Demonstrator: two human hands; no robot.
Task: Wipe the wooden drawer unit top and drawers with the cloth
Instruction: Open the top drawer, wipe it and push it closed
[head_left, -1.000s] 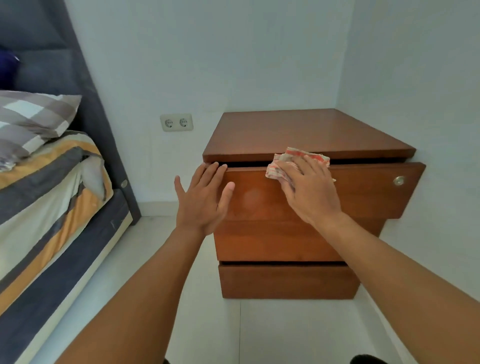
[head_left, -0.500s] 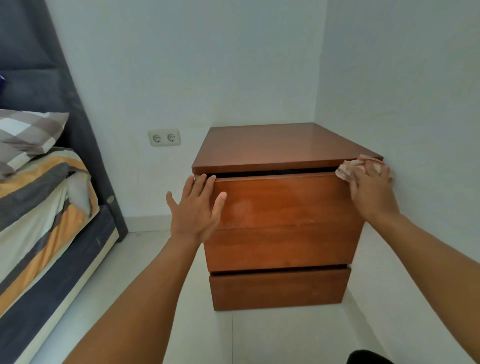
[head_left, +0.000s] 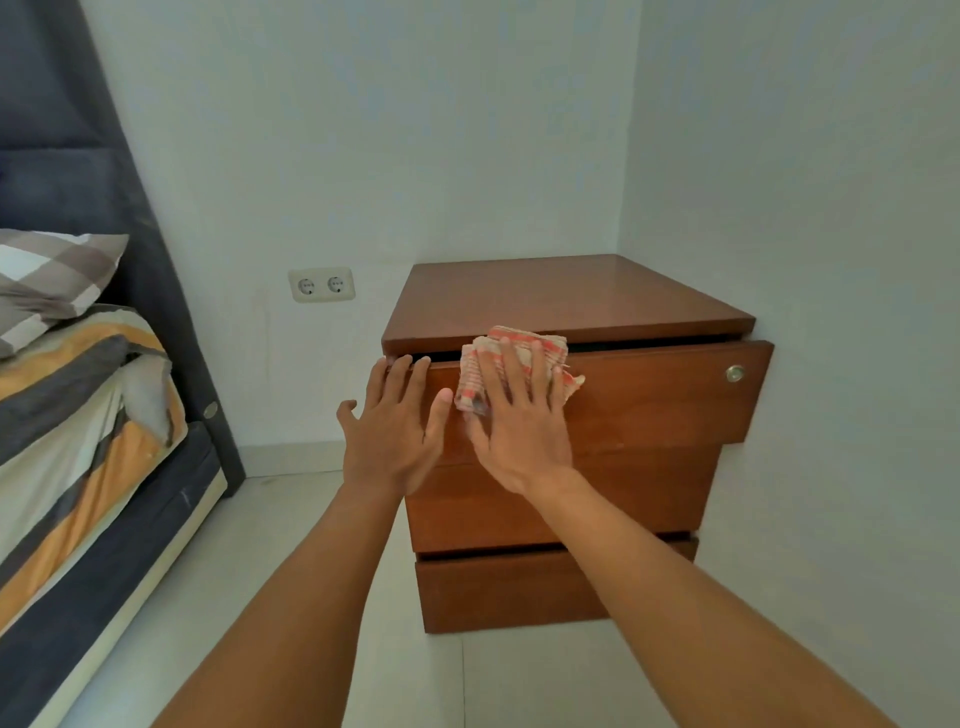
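A reddish-brown wooden drawer unit (head_left: 566, 291) with three drawers stands in the corner. Its top drawer (head_left: 649, 400) is pulled out a little and carries a round metal lock at the right. My right hand (head_left: 519, 421) lies flat on a folded cream cloth with red stripes (head_left: 511, 345), pressing it against the left part of the top drawer's front near its upper edge. My left hand (head_left: 395, 431) rests with fingers spread on the left end of the same drawer front, fingertips at its top edge, holding nothing.
A bed (head_left: 78, 441) with striped bedding, a checked pillow (head_left: 47, 280) and a dark headboard fills the left. A double wall socket (head_left: 322, 284) sits left of the unit. White walls close in behind and to the right; pale floor tiles (head_left: 291, 545) lie between bed and unit.
My right hand slid the cloth along the top drawer front, out to its right end and back to the left part. My left hand stayed at the drawer's left end.
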